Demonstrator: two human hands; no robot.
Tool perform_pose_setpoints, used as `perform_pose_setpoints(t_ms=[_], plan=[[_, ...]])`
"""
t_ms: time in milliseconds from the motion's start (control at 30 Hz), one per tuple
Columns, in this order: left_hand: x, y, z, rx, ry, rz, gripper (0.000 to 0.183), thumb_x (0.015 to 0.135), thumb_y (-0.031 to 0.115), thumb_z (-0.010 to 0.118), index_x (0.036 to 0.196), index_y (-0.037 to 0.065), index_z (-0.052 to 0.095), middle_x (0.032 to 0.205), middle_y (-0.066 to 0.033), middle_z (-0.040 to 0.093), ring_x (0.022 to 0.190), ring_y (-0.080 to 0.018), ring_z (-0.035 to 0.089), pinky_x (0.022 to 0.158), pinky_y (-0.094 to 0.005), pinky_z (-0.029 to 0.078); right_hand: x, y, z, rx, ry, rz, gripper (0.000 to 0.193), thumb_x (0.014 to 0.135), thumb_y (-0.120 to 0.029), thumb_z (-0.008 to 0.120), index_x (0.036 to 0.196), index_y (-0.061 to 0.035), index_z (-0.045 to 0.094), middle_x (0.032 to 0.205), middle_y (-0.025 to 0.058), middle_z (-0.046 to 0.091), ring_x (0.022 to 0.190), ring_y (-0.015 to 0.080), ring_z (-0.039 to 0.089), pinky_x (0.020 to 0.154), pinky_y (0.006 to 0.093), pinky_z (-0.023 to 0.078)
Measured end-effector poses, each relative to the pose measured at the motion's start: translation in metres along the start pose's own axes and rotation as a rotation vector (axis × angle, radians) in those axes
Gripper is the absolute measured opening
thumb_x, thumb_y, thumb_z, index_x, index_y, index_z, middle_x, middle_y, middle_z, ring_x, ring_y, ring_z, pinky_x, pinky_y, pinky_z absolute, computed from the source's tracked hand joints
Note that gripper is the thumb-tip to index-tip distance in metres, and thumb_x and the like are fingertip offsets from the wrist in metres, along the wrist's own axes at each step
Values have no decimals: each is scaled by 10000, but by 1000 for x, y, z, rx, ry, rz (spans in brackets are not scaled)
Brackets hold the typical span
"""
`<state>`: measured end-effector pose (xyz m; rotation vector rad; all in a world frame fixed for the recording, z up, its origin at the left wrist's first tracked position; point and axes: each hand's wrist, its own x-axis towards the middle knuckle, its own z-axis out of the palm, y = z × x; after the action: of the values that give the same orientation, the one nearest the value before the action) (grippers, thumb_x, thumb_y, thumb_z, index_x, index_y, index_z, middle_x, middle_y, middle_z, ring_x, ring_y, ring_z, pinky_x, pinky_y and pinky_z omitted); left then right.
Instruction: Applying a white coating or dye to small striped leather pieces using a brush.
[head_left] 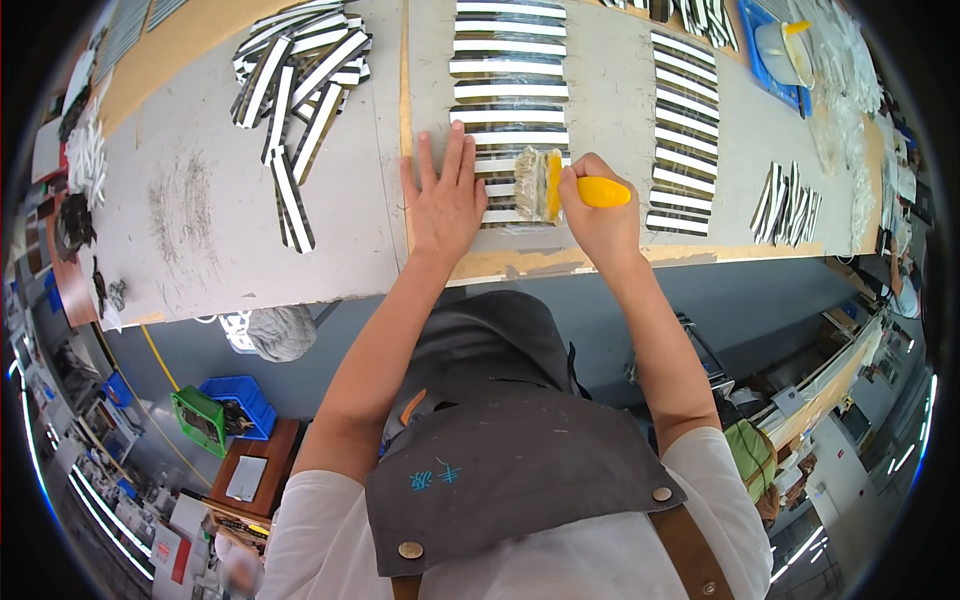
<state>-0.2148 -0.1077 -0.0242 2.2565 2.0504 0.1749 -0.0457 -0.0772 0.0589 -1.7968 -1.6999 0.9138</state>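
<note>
My right hand [603,212] grips a brush [604,191] by its yellow handle. The brush's pale, clumped bristles rest over the near end of a column of black-and-white strips [508,92]. These strips lie crosswise, side by side, running away from me up the table. Flat beside the column's left edge, my left hand [445,200] has its fingers spread, and the fingertips touch the strip ends. Part of the near strips is hidden under the brush and my hands.
A loose pile of similar strips [300,75] lies at the left of the table [350,220]. To the right are another neat column [684,140] and a small bunch of strips [786,208]. At the far right a white tub [783,58] stands in a blue tray [757,62].
</note>
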Motion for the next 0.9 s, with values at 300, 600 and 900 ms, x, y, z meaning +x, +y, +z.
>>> perform_pose_setpoints(t_ms=[300,600,900], plan=[[-7,2,2,-268,253,-5,401,729,125,664,1110,118,540,1158,-50,463,1126,-292,394,907,-449,294,-1,1,2,1,7,-33,139,792,-151,592,701,-71,524,551,110,544,519,318,551,487,347,435],[-42,0,0,-286,267,94,199,703,110,678,879,117,588,922,-5,526,952,-242,472,788,-387,339,-1,4,-5,63,31,-69,138,804,-143,589,710,-56,535,531,88,532,464,233,537,474,313,421],[-28,17,-15,-348,290,16,209,708,64,657,909,85,604,895,-22,539,910,-241,493,766,-372,349,4,36,-49,557,-2,292,147,843,-146,558,739,-42,571,532,28,537,453,57,462,433,205,341]])
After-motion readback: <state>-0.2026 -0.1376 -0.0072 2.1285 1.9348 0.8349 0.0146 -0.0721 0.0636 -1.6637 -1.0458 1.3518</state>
